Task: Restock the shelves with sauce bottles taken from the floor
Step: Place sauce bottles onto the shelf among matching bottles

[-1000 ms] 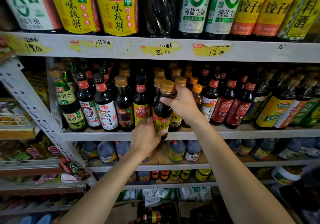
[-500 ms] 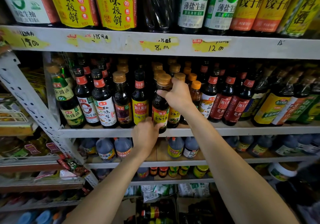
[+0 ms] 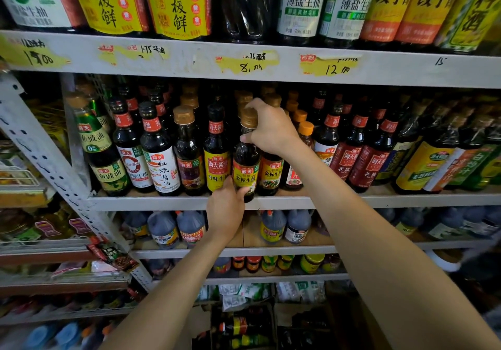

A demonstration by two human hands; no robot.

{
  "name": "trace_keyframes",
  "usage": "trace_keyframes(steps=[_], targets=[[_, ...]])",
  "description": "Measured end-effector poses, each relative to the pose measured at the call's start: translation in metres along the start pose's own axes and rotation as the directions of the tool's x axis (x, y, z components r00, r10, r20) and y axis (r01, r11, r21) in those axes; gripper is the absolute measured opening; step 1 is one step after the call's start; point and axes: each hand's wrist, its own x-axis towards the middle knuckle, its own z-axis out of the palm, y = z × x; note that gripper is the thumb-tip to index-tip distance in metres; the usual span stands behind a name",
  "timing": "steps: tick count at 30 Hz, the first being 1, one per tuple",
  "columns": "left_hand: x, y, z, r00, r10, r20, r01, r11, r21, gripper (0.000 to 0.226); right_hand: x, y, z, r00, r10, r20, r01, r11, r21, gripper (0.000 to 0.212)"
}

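金标生抽 on sauce bottle [image 3: 245, 177], 12.00 on price tag [image 3: 329, 65]

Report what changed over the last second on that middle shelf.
The gold-capped soy sauce bottle straightened from a slight tilt, its cap shifting left toward the yellow-labelled bottle. The right hand slid up its neck toward the cap; the left hand kept holding its base. Neither hand let go; the other bottles stayed put.
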Motion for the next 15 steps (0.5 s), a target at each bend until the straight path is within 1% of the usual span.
trace_keyframes(steps=[2, 5, 10, 13, 15], targets=[[0.003, -0.005, 0.002, 0.999, -0.016, 0.038, 0.017, 1.0, -0.013, 0.041, -0.002, 0.0, 0.002, 1.0, -0.007, -0.013, 0.007, 1.0, 0.003, 0.068], [0.002, -0.015, 0.005, 0.996, -0.027, 0.081, 0.027, 1.0, 0.003, 0.053, -0.004, 0.0, 0.008, 0.999, -0.022, -0.04, 0.023, 1.0, 0.013, 0.071], [-0.003, -0.023, 0.01, 0.996, -0.089, 0.008, 0.089, 0.996, -0.031, 0.044, -0.004, 0.002, 0.01, 0.997, -0.04, -0.064, 0.041, 0.999, 0.024, 0.074], [-0.005, -0.024, 0.014, 0.994, -0.098, -0.039, 0.098, 0.995, -0.006, 0.04, -0.002, 0.003, 0.012, 0.997, -0.051, -0.061, 0.052, 0.998, 0.027, 0.074], [-0.003, -0.022, 0.017, 0.993, -0.106, -0.056, 0.106, 0.994, 0.008, 0.041, 0.001, 0.003, 0.014, 0.997, -0.05, -0.058, 0.052, 0.998, 0.031, 0.073]])
